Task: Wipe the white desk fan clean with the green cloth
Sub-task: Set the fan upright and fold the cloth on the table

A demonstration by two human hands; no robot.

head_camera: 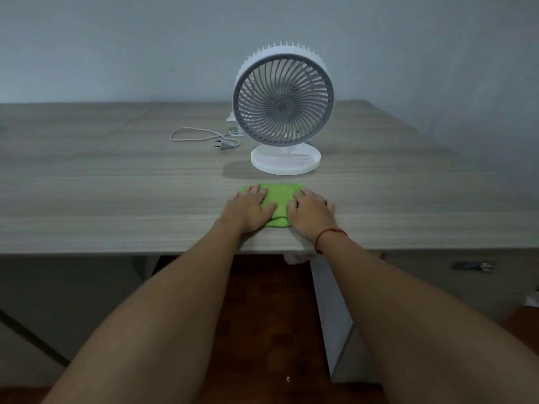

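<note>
The fingers [256, 191] of the left hand [250, 207] are spread flat and pressed on the left part of the green cloth [277, 199]; those of the right hand [309, 213] are laid flat and a little curled on its right part, so nothing is gripped by either hand. A thin red thread [326, 235] is worn round the right wrist.

The wide desk [116, 185] is surfaced in pale grey wood-grain laminate, with a straight front edge. The white desk fan [283, 106] is stood upright at twelve o'clock from the cloth, near it but apart. Its round head is fronted by a grey grille of curved spiral ribs around a grey hub, its white rim is ridged, and its base [285, 163] is a flat white disc. A thin white cord is looped at nine o'clock from the base and ends in a plug [224, 145]. The cloth is a soft, matte, bright green pad lying flat near the desk's front edge.
</note>
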